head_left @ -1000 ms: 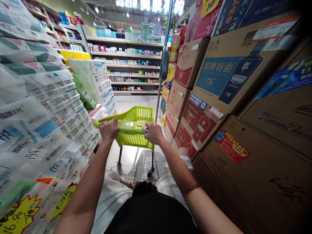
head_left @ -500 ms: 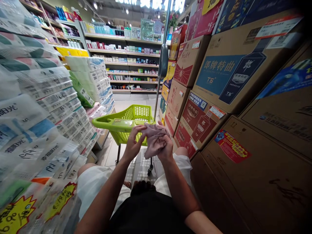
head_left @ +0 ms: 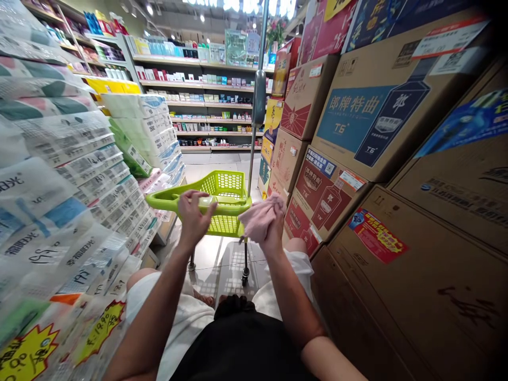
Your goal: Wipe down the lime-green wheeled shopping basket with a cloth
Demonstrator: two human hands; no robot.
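A pinkish cloth [head_left: 257,219] is bunched up in my right hand [head_left: 274,233], whose fingers are wrapped around it. Loose folds droop to the left, beside the right end of the cart's handle. My left hand [head_left: 195,219] is at the near bar of the lime-green shopping cart [head_left: 228,225], thumb and fingers apart, with no object in it. Whether its fingertips touch the bar or hover just over it, I cannot tell. A grey pole [head_left: 259,98] rises from the cart's right side.
Plastic-wrapped paper packs [head_left: 71,174] are stacked along the left. Cardboard cartons [head_left: 357,116] form a wall on the right, close to my right arm. Shelves [head_left: 206,87] of small goods stand across the aisle's far end. Tiled floor [head_left: 222,262] shows under the cart.
My left hand has let go of the cloth and moved left to the cart's handle. The cloth now hangs from my right hand alone, slightly further right.
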